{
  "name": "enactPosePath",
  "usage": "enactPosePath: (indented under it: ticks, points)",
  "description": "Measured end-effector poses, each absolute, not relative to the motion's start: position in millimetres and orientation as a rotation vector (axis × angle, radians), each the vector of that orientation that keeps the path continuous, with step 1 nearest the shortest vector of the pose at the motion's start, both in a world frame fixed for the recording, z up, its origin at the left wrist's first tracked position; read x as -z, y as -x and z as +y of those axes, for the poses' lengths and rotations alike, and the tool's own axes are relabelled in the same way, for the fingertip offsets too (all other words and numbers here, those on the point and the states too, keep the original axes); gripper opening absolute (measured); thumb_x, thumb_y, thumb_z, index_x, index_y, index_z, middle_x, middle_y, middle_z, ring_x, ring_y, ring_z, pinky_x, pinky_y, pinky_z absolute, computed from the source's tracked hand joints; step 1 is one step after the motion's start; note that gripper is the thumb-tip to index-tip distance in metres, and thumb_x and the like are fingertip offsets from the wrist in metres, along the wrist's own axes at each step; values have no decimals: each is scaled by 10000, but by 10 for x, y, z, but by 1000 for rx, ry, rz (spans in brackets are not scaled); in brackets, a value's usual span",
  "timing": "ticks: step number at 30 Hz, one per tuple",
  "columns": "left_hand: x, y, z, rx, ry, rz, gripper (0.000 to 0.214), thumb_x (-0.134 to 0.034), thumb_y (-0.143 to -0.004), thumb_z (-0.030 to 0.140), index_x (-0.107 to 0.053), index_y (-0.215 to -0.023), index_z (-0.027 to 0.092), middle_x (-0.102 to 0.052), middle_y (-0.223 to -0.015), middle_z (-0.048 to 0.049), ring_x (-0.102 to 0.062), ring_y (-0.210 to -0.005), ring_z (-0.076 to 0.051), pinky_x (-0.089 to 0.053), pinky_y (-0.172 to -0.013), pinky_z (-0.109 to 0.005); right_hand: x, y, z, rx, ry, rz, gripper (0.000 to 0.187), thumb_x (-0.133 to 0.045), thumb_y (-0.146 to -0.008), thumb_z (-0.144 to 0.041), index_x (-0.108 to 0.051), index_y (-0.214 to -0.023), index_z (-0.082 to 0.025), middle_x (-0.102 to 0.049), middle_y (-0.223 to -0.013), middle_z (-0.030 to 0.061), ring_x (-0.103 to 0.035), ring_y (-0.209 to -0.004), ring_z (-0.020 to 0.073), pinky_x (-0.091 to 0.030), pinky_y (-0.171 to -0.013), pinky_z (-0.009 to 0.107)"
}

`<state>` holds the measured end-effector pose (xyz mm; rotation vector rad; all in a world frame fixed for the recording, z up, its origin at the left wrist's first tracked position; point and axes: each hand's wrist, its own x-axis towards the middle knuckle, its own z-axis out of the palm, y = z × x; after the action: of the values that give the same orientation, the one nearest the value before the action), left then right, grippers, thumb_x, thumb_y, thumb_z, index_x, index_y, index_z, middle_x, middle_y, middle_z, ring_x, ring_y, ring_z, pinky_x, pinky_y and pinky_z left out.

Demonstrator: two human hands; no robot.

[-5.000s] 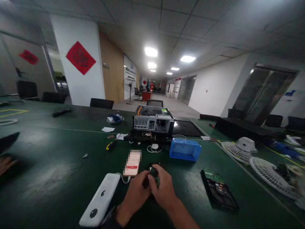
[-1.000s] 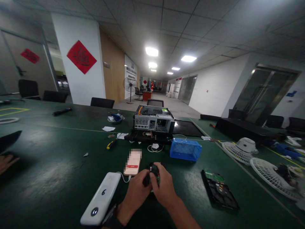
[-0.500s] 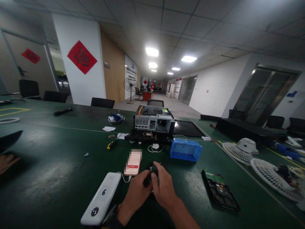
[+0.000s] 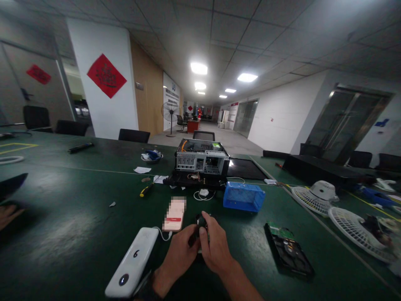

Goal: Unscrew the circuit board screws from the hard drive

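Near the front middle of the table, my left hand [image 4: 181, 249] and my right hand [image 4: 215, 244] meet around a small dark part [image 4: 199, 219]. Both are closed on it, and the fingers hide most of it, so its kind is not clear. Just beyond my left hand lies a phone [image 4: 174, 214] with a lit screen, joined by a white cable to a white power bank [image 4: 133, 262] on the left. To the right of my right hand lies a black hard drive [image 4: 290, 250] with a green circuit board.
An opened computer case [image 4: 203, 161] stands ahead, with a blue plastic bin [image 4: 243, 197] in front of its right side. A yellow-and-black screwdriver [image 4: 146, 190] lies left of it. White fan grilles [image 4: 357, 230] are at right. Another person's hand [image 4: 11, 214] shows at the left edge.
Both hands stay together at the same place, with the small dark part turned slightly between the fingers. The rest of the table looks the same.
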<state>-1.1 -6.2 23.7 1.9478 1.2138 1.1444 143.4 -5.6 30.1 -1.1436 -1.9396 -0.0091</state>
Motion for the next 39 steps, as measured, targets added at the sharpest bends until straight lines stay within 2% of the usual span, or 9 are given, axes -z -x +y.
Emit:
enactPosePath:
  ticks: [4, 9, 15, 22, 28, 39]
  points:
    - [-236, -3, -71, -1171, -1975, 1199, 182, -443, -842, 216, -600, -934, 208, -658, -921, -43, -607, -807, -165, -437, -727, -264, -315, -1430, -50, 0, 1153, -1920, 381, -407, -912, -238, -440, -1288, -186, -593, -1190, 84, -560, -1103, 195, -472, -941, 348]
    - [-220, -16, -65, -1126, -1942, 1292, 208, -504, -812, 238, -580, -1004, 212, -663, -878, -29, -599, -709, -156, -434, -657, -254, -318, -1425, -44, -36, 1173, -1895, 377, -446, -899, -258, -444, -1266, -173, -609, -1142, 95, -592, -1043, 197, -498, -895, 336]
    - [-201, -9, -59, -1088, -1934, 1321, 136, -481, -812, 216, -585, -899, 206, -661, -832, -30, -603, -714, -159, -431, -666, -248, -303, -1418, -46, -63, 1186, -1921, 383, -467, -895, -270, -436, -1264, -173, -611, -1133, 93, -589, -1044, 197, -481, -920, 349]
    - [-249, -4, -80, -1140, -1928, 1227, 176, -442, -838, 225, -603, -906, 205, -665, -884, -47, -608, -753, -169, -446, -692, -265, -276, -1417, -39, 31, 1164, -1955, 477, -447, -898, -255, -357, -1361, -181, -563, -1238, 103, -546, -1124, 214, -465, -948, 370]
    - [-192, 3, -62, -1143, -1953, 1209, 186, -422, -858, 239, -602, -859, 193, -660, -852, -53, -604, -737, -165, -450, -693, -265, -293, -1406, -37, 27, 1160, -1942, 463, -473, -883, -265, -403, -1334, -185, -598, -1179, 95, -575, -1078, 212, -485, -921, 359]
    - [-217, -5, -45, -1144, -1935, 1338, 213, -490, -803, 200, -598, -986, 218, -671, -909, -41, -620, -776, -172, -448, -707, -261, -304, -1402, -23, -32, 1178, -1914, 409, -506, -866, -261, -450, -1265, -188, -617, -1132, 83, -594, -1040, 203, -483, -916, 352]
